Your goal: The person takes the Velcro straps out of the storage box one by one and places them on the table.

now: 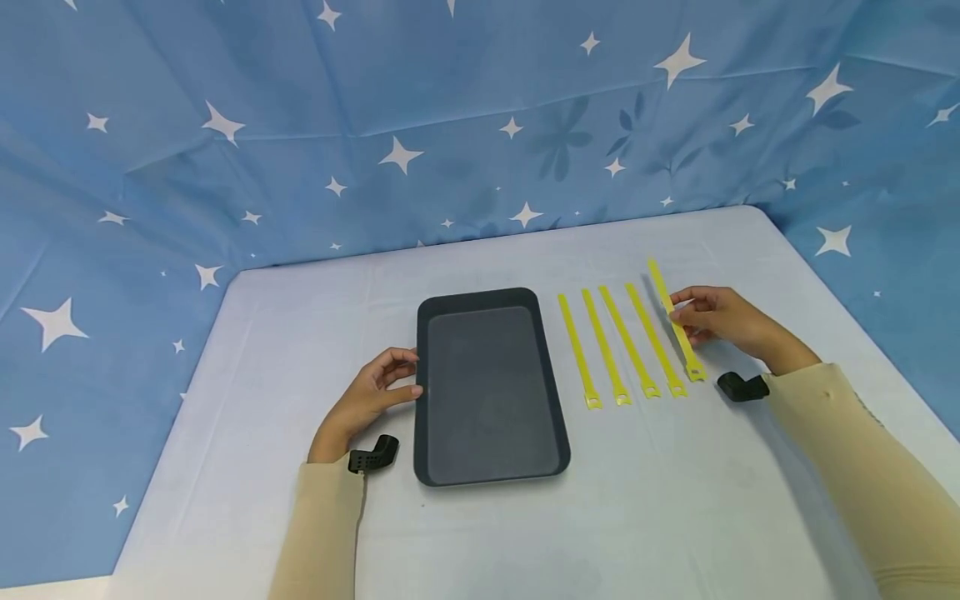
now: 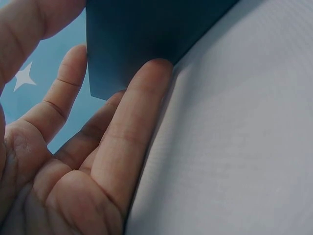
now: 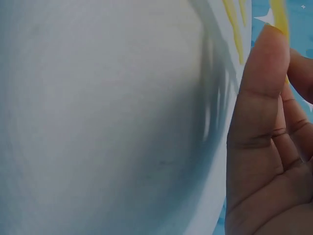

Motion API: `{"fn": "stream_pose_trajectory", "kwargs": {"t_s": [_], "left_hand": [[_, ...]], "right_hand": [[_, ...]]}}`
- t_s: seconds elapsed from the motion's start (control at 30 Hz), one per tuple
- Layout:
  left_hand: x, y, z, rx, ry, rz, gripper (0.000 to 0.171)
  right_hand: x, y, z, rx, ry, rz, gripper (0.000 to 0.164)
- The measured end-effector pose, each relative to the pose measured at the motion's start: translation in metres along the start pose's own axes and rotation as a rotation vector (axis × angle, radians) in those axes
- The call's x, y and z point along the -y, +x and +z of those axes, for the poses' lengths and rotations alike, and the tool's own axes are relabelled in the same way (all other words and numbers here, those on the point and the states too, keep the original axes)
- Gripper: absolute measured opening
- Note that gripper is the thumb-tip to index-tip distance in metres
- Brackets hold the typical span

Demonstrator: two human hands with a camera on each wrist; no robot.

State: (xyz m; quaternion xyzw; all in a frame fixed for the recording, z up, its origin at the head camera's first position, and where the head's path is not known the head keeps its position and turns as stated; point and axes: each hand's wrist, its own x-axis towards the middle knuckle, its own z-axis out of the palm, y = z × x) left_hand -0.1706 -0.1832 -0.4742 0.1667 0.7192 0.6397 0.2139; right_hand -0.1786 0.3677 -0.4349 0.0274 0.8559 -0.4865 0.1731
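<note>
In the head view my right hand (image 1: 712,317) pinches a yellow hook-and-loop cable tie (image 1: 667,304) between thumb and fingers, a slotted tab at its near end. Its shadow falls to the left, and the right wrist view shows part of the cable tie (image 3: 279,13) above the thumb. My left hand (image 1: 375,387) is at the left side of a dark grey rectangular tray (image 1: 491,392), thumb and fingertips touching its outer wall. From the left wrist, the fingers (image 2: 132,122) look nearly straight against the tray wall (image 2: 132,39).
Several more yellow cable ties (image 1: 609,346) lie side by side between the tray and my right hand, tabs toward me. A white cloth covers the table (image 1: 300,325). Behind it hangs a blue curtain (image 1: 450,108) with white stars. A black wrist camera (image 1: 742,387) sits at the right cuff.
</note>
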Motion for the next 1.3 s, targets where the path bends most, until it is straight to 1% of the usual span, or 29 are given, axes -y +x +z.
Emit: {"fn": "stream_pose_trajectory", "kwargs": {"t_s": [0.17,0.33,0.57,0.8,0.97,1.13,1.3], "left_hand": [[-0.001,-0.001,-0.001,-0.004,-0.002,-0.004,0.049],[0.0,-0.002,-0.002,-0.009,-0.006,-0.017,0.05],[0.001,-0.004,-0.003,-0.009,-0.018,-0.024,0.05],[0.001,-0.004,-0.003,-0.001,-0.024,-0.007,0.05],[0.0,-0.003,-0.002,0.001,-0.026,-0.002,0.049],[-0.001,-0.003,-0.001,-0.003,-0.028,-0.016,0.049],[0.0,-0.002,-0.001,-0.007,-0.024,-0.027,0.049]], "right_hand": [[-0.005,0.003,0.002,0.037,-0.002,0.009,0.049],[-0.005,0.004,0.005,0.035,-0.027,0.021,0.047],[-0.004,0.004,0.008,0.054,-0.058,0.036,0.045],[-0.002,0.005,0.01,0.034,-0.134,0.016,0.044],[0.001,0.002,0.01,0.026,-0.145,0.009,0.041],[0.002,0.0,0.011,0.002,-0.187,0.011,0.038],[0.004,0.0,0.011,-0.011,-0.24,0.02,0.039]]}}
